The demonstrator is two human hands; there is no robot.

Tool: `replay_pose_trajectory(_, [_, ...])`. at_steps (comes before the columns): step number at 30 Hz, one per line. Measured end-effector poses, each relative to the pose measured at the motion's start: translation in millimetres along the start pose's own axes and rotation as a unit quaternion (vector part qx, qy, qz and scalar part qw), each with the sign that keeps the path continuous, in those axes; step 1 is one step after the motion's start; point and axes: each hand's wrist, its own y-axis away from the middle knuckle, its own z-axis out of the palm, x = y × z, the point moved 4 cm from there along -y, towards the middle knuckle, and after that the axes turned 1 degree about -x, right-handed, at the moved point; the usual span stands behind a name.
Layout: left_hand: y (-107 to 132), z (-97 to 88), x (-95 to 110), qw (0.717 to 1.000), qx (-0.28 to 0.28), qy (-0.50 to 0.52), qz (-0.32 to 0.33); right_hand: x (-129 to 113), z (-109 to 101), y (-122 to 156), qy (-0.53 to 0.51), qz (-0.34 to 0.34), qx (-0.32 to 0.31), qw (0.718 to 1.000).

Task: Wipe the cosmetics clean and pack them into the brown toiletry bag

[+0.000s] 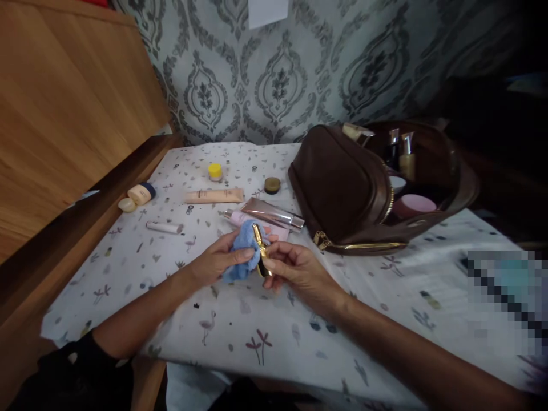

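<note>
My left hand (222, 257) is closed on a bunched blue cloth (243, 265), its thumb pressing from above. Against the cloth's right side stands a shiny gold, dark-sided cosmetic case (262, 254), tilted and small. My right hand (295, 265) pinches the case's lower end between thumb and fingers. Just behind the hands lie a metallic pink tube (272, 212) and a pale pink tube (240, 217), the latter partly hidden by the cloth. What the case contains cannot be made out.
An open brown bag (342, 182) with cosmetics inside stands at right. On the patterned tablecloth (209, 354) are a peach tube (214, 196), a yellow-lidded jar (214, 172), a small round pot (272, 185), a white tube (164, 227) and a navy-ended jar (141, 194). Wooden furniture (77, 103) borders the left.
</note>
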Motion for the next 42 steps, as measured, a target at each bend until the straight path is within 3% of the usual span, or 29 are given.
replay_pose_trajectory(4, [-0.5,-1.1,1.3,0.995,0.057,-0.072,0.037,1.7,-2.5,-2.1,0.025,0.003,0.031,0.999])
replay_pose_trajectory(11, [0.9,3.5,7.8,0.972,0.115,-0.195,0.067,1.3,2.8,0.9,0.094,0.014,0.006,0.995])
replay_pose_trajectory(16, [2.1,5.6,10.2,0.965,0.148,-0.207,0.068,-1.1,3.2,1.9,0.113,0.000,-0.019,0.993])
replay_pose_trajectory(26, [0.4,-3.4,3.7,0.967,0.198,-0.148,0.061,-10.3,0.0,2.4,0.055,-0.080,-0.039,0.995])
replay_pose_trajectory(32, [-3.1,-6.1,-3.8,0.981,0.182,-0.060,0.017,-20.0,-6.3,4.9,0.032,-0.140,0.015,0.990])
replay_pose_trajectory(35, [-4.3,-2.3,-7.3,0.992,0.121,-0.012,-0.028,-24.0,-7.9,6.8,0.021,-0.167,0.040,0.985])
replay_pose_trajectory(38, [-4.0,1.6,-6.6,0.997,0.068,0.001,-0.036,-24.9,-6.6,6.6,0.031,-0.172,0.025,0.984])
replay_pose_trajectory(42, [-2.2,-1.2,-3.4,0.995,0.099,-0.009,-0.008,-27.8,-8.2,6.6,0.081,-0.181,0.039,0.979])
